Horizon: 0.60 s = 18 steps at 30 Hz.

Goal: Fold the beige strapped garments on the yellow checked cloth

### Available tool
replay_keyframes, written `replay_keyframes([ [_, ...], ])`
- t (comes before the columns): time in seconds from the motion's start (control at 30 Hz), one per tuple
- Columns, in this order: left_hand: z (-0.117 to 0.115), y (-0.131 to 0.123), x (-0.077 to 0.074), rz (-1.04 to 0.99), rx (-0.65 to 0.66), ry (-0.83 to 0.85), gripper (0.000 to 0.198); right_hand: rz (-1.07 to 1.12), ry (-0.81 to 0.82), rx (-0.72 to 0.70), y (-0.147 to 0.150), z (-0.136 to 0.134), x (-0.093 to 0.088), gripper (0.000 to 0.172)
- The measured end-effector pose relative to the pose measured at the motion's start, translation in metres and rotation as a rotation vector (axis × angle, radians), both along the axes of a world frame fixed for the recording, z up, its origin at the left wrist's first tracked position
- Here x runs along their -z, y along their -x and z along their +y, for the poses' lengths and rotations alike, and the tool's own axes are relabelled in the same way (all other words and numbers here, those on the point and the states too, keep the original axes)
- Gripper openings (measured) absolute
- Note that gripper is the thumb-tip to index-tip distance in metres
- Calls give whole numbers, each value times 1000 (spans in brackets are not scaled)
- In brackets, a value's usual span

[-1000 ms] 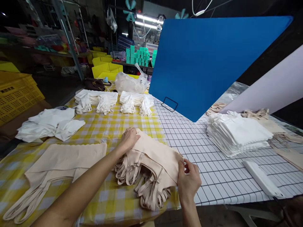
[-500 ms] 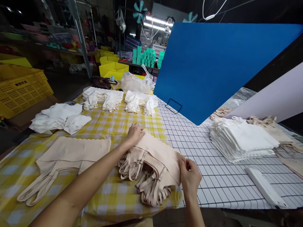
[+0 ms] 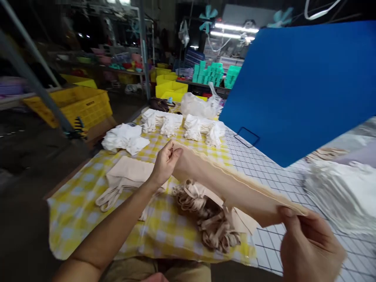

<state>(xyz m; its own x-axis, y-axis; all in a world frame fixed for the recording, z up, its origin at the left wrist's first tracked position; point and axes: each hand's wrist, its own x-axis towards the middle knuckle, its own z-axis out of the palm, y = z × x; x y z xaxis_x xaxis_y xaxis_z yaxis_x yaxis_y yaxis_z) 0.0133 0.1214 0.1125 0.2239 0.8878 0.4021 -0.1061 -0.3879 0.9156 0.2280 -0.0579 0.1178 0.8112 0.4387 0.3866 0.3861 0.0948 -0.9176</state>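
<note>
A beige camisole [image 3: 226,186] is stretched between my hands, its scalloped hem along the top. My left hand [image 3: 164,163] pinches one end of the hem. My right hand [image 3: 311,244] grips the other end, nearer to me and lower right. Beneath the raised cloth lies a pile of beige camisoles [image 3: 221,233] with bunched straps, partly hidden by the held one. Left of the pile, another beige camisole [image 3: 129,172] lies flat with its straps towards me, partly covered by my left forearm.
Folded white garments [image 3: 161,119] and a white heap [image 3: 125,137] lie on the yellow checked cloth [image 3: 164,235]. A white stack [image 3: 343,192] sits at the right. A large blue board [image 3: 299,90] slants over the table. Yellow crates [image 3: 91,105] stand at the left.
Both hands have lifted the top camisole off the pile and spread it taut. My right hand has come closer to me and further right. The view has swung left.
</note>
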Motion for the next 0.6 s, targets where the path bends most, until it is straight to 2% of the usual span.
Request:
replay_keyframes([
  [0.1,-13,47,-9,-28,-155,-46,26,-29,9,-156,26,3,-11,21],
  [0.23,-27,115,-6,32,-416,-93,30,-184,41,-430,59,17,-4,15],
  [0.37,-43,184,12,167,-575,-39,31,-432,54,-682,94,37,10,4],
  [0.47,-56,228,28,237,-626,12,31,-501,26,-830,116,46,13,7],
  [0.6,-59,258,45,248,-684,65,29,-433,94,-928,132,59,14,16],
])
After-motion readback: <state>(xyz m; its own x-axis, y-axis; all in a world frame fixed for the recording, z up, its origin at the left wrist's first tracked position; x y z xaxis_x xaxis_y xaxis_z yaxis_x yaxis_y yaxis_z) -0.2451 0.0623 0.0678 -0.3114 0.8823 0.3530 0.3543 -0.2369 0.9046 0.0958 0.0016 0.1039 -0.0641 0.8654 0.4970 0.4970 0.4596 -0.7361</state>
